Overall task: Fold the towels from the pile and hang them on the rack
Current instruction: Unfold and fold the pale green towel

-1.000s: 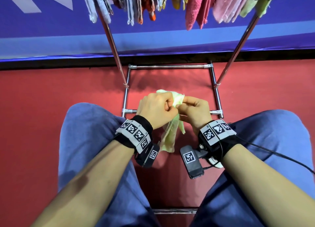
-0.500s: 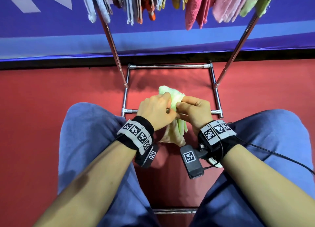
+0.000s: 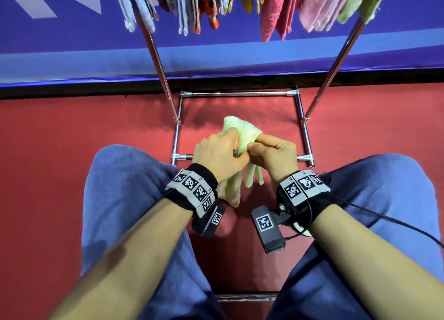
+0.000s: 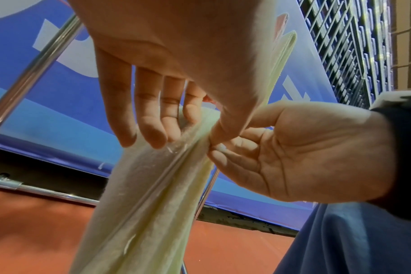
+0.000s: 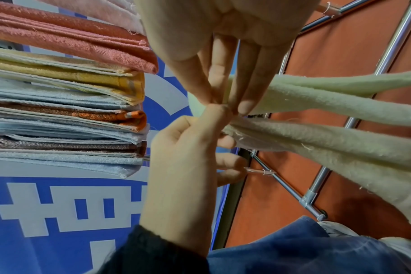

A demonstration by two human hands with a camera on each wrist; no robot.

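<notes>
A pale green towel (image 3: 242,131) is bunched between my two hands, above the rack's floor frame and between my knees. My left hand (image 3: 230,142) grips it from the left and my right hand (image 3: 258,143) pinches it from the right, fingertips almost meeting. A folded end sticks up past the fingers, and the rest hangs below in loose folds (image 3: 231,191). In the left wrist view my left hand (image 4: 185,128) holds the towel (image 4: 148,204) between thumb and fingers. In the right wrist view my right hand (image 5: 223,103) pinches the towel (image 5: 329,144).
Several folded towels (image 3: 276,7) hang in a row on the rack overhead, also seen stacked edge-on (image 5: 70,111). Two slanted chrome poles (image 3: 156,62) (image 3: 336,62) rise from the square base frame (image 3: 240,94) on the red floor. A blue banner wall stands behind.
Both hands have shifted slightly up and away from me. More of the towel's folded end now stands above the fingers, and the hanging part has drawn up shorter.
</notes>
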